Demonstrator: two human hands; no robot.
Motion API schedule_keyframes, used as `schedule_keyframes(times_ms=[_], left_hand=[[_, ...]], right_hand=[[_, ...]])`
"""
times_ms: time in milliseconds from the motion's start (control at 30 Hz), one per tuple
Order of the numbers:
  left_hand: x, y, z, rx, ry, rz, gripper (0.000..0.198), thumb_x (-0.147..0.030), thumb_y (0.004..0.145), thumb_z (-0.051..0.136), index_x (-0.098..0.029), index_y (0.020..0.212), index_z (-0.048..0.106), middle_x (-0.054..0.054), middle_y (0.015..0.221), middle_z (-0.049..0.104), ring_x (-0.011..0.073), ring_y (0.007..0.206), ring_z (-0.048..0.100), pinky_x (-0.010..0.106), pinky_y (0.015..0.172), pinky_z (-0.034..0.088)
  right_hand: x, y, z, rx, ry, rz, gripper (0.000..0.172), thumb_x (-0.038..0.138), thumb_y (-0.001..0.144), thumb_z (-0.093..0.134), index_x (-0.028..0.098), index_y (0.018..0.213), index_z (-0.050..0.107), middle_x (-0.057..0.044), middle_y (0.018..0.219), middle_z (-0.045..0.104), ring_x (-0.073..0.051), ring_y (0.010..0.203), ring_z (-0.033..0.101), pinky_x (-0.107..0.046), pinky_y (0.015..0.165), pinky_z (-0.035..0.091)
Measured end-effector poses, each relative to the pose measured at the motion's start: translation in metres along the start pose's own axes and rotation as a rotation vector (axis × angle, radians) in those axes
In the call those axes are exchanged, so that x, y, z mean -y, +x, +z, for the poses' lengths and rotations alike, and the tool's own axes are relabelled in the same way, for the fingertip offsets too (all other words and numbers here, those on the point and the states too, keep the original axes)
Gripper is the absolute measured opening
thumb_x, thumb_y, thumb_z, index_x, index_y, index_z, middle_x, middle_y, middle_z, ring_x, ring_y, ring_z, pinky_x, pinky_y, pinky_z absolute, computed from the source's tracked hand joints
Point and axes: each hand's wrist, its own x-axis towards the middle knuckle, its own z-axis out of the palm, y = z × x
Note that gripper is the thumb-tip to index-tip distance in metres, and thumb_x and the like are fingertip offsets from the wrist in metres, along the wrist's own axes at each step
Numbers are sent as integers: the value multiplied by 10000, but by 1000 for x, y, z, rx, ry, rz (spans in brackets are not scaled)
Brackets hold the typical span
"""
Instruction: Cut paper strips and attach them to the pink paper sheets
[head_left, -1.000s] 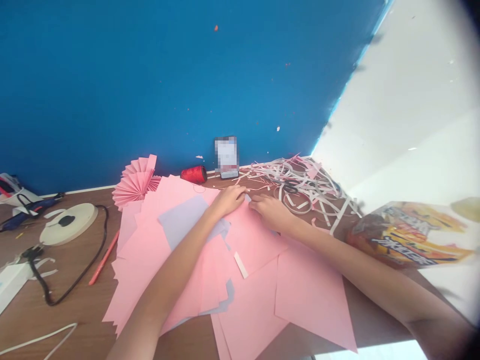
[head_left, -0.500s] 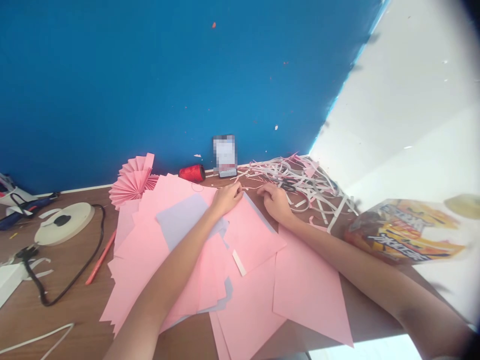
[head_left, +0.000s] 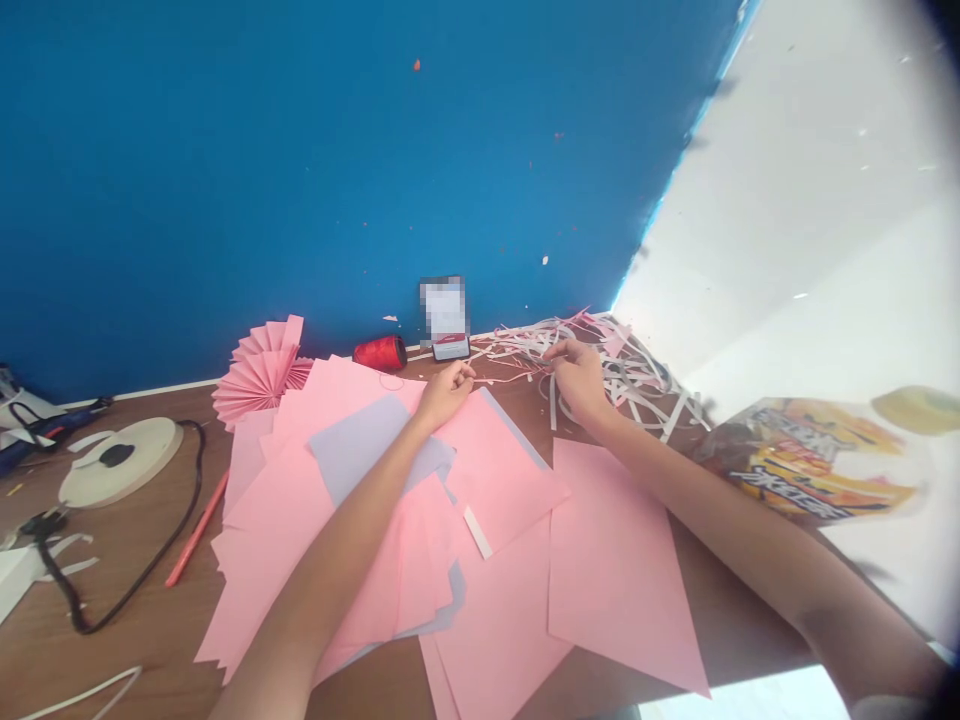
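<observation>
So — thread btwn L/R fingers

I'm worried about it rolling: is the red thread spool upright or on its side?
On its side: the red thread spool lies with its length running sideways near the blue wall, one round end facing right.

the hands reach across pink sheets, near tangled paper strips.
</observation>
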Motion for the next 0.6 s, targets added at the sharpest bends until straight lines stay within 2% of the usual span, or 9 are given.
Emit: schedule_keyframes(times_ms=[67,167,267,367,433,500,600], left_hand=[[5,4,-1,-4,-176,-28,117,-266,822,519,-190,889,578,-34,653,506,101,576,454,213,551,321],[7,9,-5,25,-365,-133,131,-277,802,529,-176,874,572,-37,635,488,79,532,425,197,507,296],[4,10,-15,80,-465,-221,127,-277,787,534,-169,847,562,-30,640,508,62,508,422,187,474,270],[-7,8,-33,254,-524,-195,130,-292,781,549,-166,815,546,7,732,589,74,613,524,186,539,357],[-17,6,-46,375,-475,-138,153,-311,792,549,-169,848,561,34,828,634,97,731,582,204,625,418],[-27,2,-58,454,-353,-111,181,-317,793,552,-177,904,573,41,866,651,106,738,593,217,637,438],[-35,-3,-72,652,-153,-185,239,-320,753,593,-190,953,572,35,846,658,128,696,609,233,596,460]], right_hand=[[10,-2,-4,22,-172,-82,224,137,662,421,180,783,605,-20,706,613,-140,560,490,-270,564,340],[20,-13,-2,75,-501,-287,247,113,726,427,198,847,625,-52,924,663,-187,780,569,-283,643,357],[21,-28,7,281,-716,-336,250,137,795,438,210,939,628,-65,1020,657,-201,855,585,-277,646,364],[21,-41,16,496,-739,-404,234,149,840,431,208,958,625,-60,1037,647,-185,885,594,-262,669,381],[23,-50,20,575,-711,-467,236,147,860,424,209,977,619,-56,1050,636,-174,926,591,-251,703,389],[27,-59,22,623,-749,-521,234,144,858,440,208,1002,613,-60,1022,632,-179,928,591,-253,709,393],[31,-66,22,615,-919,-563,249,108,865,416,180,1005,609,-104,994,635,-212,917,592,-284,708,399]])
